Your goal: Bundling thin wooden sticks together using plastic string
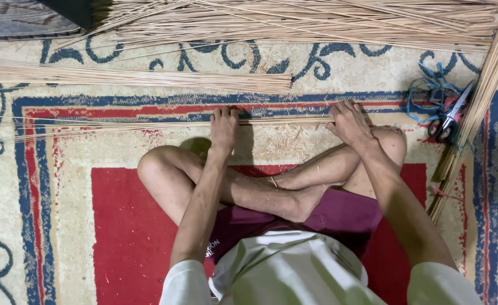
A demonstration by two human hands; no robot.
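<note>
left hand (224, 125) and right hand (349, 121) each close over a thin bundle of straw sticks (147, 125) lying across the patterned rug (62, 186); fingertips are tucked out of view. the bundle's left end thins out. scissors (449, 116) sit half buried in blue cord (424, 90).

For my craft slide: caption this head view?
Seated cross-legged, left hand and right hand press a thin stick bundle on a patterned carpet.
</note>
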